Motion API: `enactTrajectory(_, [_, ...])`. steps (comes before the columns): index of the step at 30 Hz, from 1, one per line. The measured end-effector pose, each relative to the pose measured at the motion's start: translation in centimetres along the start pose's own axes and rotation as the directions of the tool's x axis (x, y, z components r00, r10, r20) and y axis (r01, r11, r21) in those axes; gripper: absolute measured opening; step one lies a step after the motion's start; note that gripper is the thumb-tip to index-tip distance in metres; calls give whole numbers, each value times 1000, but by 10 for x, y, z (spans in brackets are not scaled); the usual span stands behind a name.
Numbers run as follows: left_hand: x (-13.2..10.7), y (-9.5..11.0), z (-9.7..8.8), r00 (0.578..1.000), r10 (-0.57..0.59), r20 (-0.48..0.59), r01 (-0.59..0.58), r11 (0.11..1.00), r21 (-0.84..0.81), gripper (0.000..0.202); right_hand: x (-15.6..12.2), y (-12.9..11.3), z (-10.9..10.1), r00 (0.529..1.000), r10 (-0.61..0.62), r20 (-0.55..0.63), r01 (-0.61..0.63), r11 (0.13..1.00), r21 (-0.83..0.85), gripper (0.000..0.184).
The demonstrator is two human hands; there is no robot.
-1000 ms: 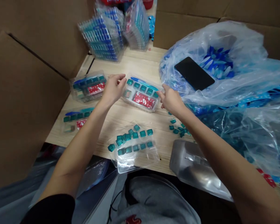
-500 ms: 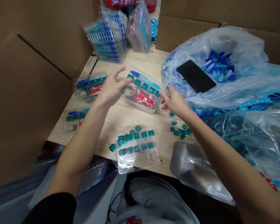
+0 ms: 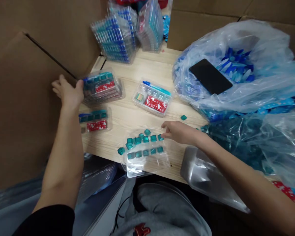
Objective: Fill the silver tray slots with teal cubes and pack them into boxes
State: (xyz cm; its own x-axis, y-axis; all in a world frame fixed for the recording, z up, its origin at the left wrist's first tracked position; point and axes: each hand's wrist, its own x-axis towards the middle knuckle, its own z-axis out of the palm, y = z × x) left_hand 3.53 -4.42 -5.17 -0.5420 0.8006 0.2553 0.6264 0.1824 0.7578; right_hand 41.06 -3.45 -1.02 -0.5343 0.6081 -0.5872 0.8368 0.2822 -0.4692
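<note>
My left hand (image 3: 70,91) is at the left edge of a stack of clear plastic trays (image 3: 104,87), fingers spread and thumb by its corner. The top tray holds teal cubes and a red patterned packet. My right hand (image 3: 179,131) has thumb and forefinger a little apart, fingertips at the end teal cube (image 3: 160,137) of a row. Loose and lined-up cubes lie on a clear plastic sheet or tray (image 3: 147,165). Beyond it, another clear tray (image 3: 149,111) carries a blue pen (image 3: 156,88), a red packet (image 3: 156,104) and a small striped block (image 3: 139,96).
A filled tray (image 3: 95,124) sits at left. Packed trays (image 3: 116,37) stand upright behind. A phone (image 3: 210,76) rests on a plastic bag (image 3: 265,46) of blue pieces at right. An empty-looking plastic container (image 3: 204,173) overhangs the front edge. Cardboard (image 3: 39,108) walls the left.
My left hand has gone left from the middle tray to the stack. The middle tray with teal cubes now shows bare slots; the left stack looks taller. My right hand has come down toward the cubes.
</note>
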Motion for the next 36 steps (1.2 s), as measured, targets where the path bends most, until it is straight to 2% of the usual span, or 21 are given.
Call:
enactTrajectory(2, [-16, 16, 0, 996, 34, -86, -29, 998, 63, 71, 0, 1, 1, 1000, 11, 14, -11, 1000, 19, 21])
enactTrajectory(4, [-41, 36, 0, 988, 143, -61, -138, 986, 91, 55, 0, 2, 0, 1000, 26, 9, -27, 999, 44, 18])
enactTrajectory(6, [-75, 57, 4, 964, 244, 105, -249, 967, 47, 42, 2, 3, -1, 999, 41, -14, -40, 997, 65, 20])
enactTrajectory(7, [-95, 67, 7, 932, 294, 213, -303, 953, 10, 42, 3, 3, 0, 999, 45, -26, -43, 996, 75, 23])
enactTrajectory(9, [-139, 85, 19, 813, 387, 435, -397, 915, -71, 48, 6, 4, 2, 998, 44, -33, -41, 994, 99, 27])
enactTrajectory(10, [-160, 92, 26, 718, 422, 554, -440, 891, -108, 52, 7, 4, 4, 999, 41, -29, -37, 993, 113, 25])
enactTrajectory(11, [-178, 97, 33, 568, 439, 696, -515, 849, -115, 65, 8, 4, 5, 999, 36, -24, -33, 991, 131, 21])
enactTrajectory(12, [-194, 102, 41, 457, 419, 785, -580, 809, -94, 79, 9, 5, 6, 999, 32, -22, -29, 988, 152, 18])
enactTrajectory(13, [-206, 106, 47, 413, 376, 829, -622, 782, -44, 83, 9, 5, 6, 999, 30, -26, -25, 984, 175, 15])
enactTrajectory(14, [-213, 108, 51, 393, 337, 855, -650, 760, -1, 81, 8, 6, 5, 999, 29, -31, -22, 979, 202, 12])
enactTrajectory(16, [-215, 112, 51, 419, 332, 845, -655, 755, 28, 65, 5, 8, 1, 999, 25, -46, -11, 962, 272, 10])
enactTrajectory(19, [-198, 118, 34, 507, 451, 735, -571, 814, -105, 55, -2, 12, -10, 996, 13, -91, 25, 915, 403, 13])
enactTrajectory(20, [-189, 121, 27, 565, 475, 674, -511, 844, -167, 56, -4, 13, -14, 992, 12, -122, 44, 895, 444, 15])
enactTrajectory(22, [-170, 127, 19, 721, 461, 517, -325, 884, -336, 55, -7, 12, -21, 980, 19, -198, 85, 861, 502, 15])
enactTrajectory(24, [-152, 134, 21, 859, 366, 358, -108, 813, -572, 53, -7, 7, -25, 967, 5, -254, 145, 809, 569, 15])
enactTrajectory(25, [-143, 137, 27, 901, 307, 306, -21, 735, -678, 53, -7, 3, -25, 965, -20, -260, 183, 759, 625, 18])
enactTrajectory(27, [-126, 139, 45, 933, 224, 283, 101, 590, -801, 56, -3, -4, -26, 963, -47, -266, 238, 616, 751, 23])
enactTrajectory(29, [-111, 135, 64, 926, 182, 331, 186, 544, -818, 66, 5, -8, -29, 954, 3, -301, 259, 501, 826, 14])
enactTrajectory(30, [-103, 131, 73, 920, 170, 354, 209, 552, -807, 69, 11, -8, -32, 941, 55, -334, 267, 489, 831, 7])
enactTrajectory(33, [-82, 110, 89, 920, 131, 370, 213, 626, -750, 57, 30, 2, -41, 880, 181, -438, 281, 545, 790, 9])
enactTrajectory(36, [-66, 89, 94, 936, 82, 343, 134, 818, -560, 46, 47, 16, -45, 858, 223, -463, 230, 640, 733, 18])
